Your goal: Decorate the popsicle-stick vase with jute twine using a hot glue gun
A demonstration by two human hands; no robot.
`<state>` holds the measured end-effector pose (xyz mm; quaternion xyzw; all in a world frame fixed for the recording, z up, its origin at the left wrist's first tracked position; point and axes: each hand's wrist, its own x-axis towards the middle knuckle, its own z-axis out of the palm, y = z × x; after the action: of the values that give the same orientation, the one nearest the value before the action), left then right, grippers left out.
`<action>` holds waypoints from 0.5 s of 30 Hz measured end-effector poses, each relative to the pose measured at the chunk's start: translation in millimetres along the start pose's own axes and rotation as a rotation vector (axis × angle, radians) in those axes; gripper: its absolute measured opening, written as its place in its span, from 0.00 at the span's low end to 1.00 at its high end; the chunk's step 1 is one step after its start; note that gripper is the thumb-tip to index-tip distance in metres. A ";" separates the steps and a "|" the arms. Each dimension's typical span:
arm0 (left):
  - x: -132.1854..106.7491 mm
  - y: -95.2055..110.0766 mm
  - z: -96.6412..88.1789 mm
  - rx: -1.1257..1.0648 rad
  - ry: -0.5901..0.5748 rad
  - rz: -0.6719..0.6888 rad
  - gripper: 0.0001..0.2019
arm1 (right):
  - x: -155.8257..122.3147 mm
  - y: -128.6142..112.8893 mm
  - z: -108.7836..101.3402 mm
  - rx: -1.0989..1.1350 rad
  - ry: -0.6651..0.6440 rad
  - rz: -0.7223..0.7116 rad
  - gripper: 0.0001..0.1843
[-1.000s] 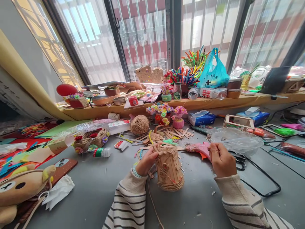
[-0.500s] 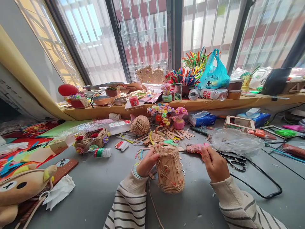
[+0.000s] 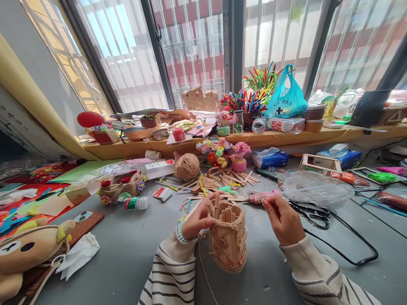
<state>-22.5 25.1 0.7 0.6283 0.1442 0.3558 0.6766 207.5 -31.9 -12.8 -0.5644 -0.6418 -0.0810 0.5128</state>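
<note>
Left fingers (image 3: 206, 211) grip one stick basket (image 3: 229, 242) by its rim; right fingers (image 3: 269, 204) pinch one pink glue gun (image 3: 257, 197).

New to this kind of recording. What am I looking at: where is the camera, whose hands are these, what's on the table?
There is no machine here: a person works with two bare hands, and one camera worn on the head looks forward and down, so the striped sleeves at the bottom are the person's own. The left hand grips the rim of a small basket of wooden sticks bound with brown twine, standing on the grey table. The right hand has its fingers at a pink glue gun; whether they grip it is unclear. Around them lie a ball of brown twine, loose wooden sticks, black scissors and a brown plush bear.
</note>
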 end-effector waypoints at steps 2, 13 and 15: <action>-0.8 2.4 1.3 0.012 -0.077 0.021 0.41 | 1.1 -0.2 -1.5 -0.036 -0.004 -0.049 0.14; -5.8 -1.1 -0.3 -0.025 -0.265 -0.004 0.42 | -0.8 6.5 -1.5 -0.023 0.010 -0.056 0.09; -6.2 -0.9 -0.6 -0.024 -0.265 -0.012 0.42 | -1.1 6.7 -0.8 -0.011 -0.013 -0.065 0.09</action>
<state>-26.9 21.4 -1.8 0.6607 0.0529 0.2675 0.6994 213.2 -30.8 -16.4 -0.5465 -0.6627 -0.0974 0.5028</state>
